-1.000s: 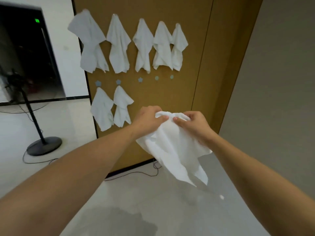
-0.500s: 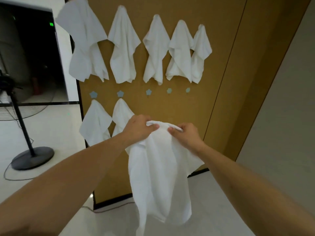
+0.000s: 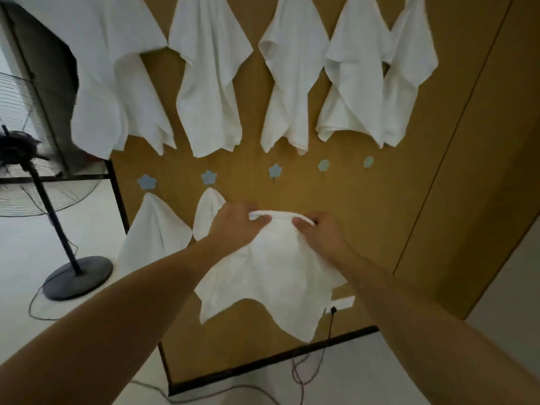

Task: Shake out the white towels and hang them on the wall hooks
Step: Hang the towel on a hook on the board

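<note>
I hold a white towel (image 3: 271,276) by its top edge against the brown wall panel (image 3: 409,200). My left hand (image 3: 236,226) grips the edge on the left and my right hand (image 3: 321,232) grips it on the right, thumbs on the cloth. The towel hangs spread below my hands. Just above it is a bare blue flower-shaped hook (image 3: 275,171), with two more bare hooks (image 3: 323,165) to its right. Two hooks to the left each carry a white towel (image 3: 155,232). Several white towels (image 3: 209,77) hang in the upper row.
A black standing fan (image 3: 38,182) stands on the pale floor to the left, its base (image 3: 78,277) near the panel's corner. Cables (image 3: 301,372) trail along the floor under the panel. A wall socket with a plug (image 3: 333,309) is hidden partly by the towel.
I have stepped closer to the wall, and the towel has gone from hanging long to spread wide just under the third hook of the lower row. Both hands keep hold of its top edge.
</note>
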